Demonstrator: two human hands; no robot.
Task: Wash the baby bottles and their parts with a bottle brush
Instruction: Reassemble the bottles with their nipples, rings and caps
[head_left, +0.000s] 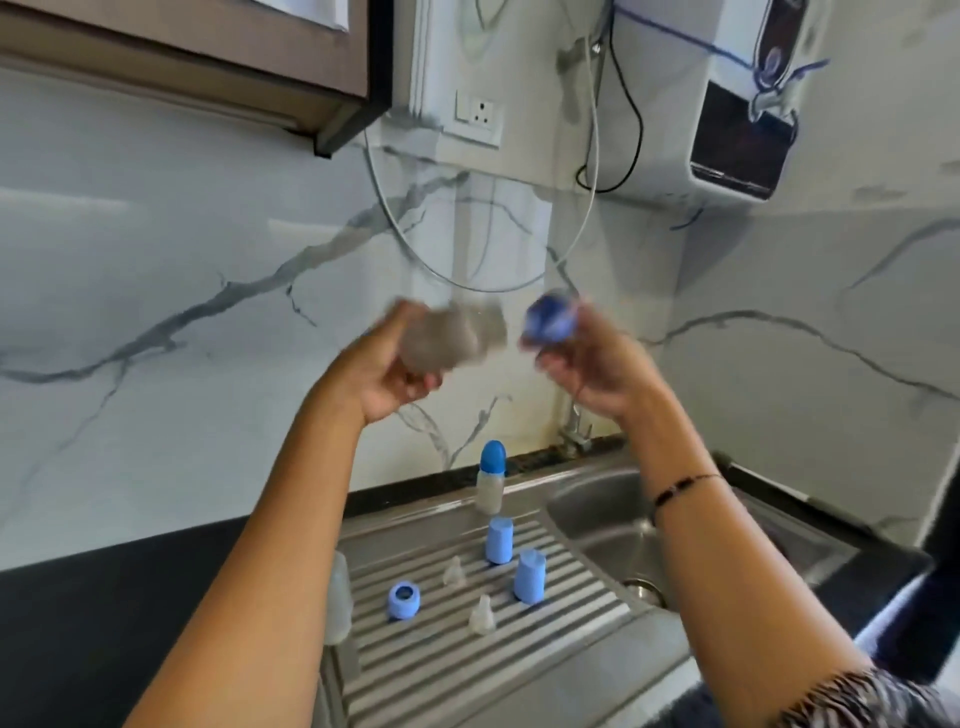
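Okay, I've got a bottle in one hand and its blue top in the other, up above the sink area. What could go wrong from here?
Both pieces are held high, so if the bottle slips from your left hand or the blue top from your right hand, it could fall far.

A falling piece might also topple the caps and nipples standing loose on the drainboard below.

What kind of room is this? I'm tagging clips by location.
Most likely a home kitchen: a steel sink with a ribbed drainboard set in a dark counter, marble-look wall tiles, and what looks like a wall-mounted water purifier.
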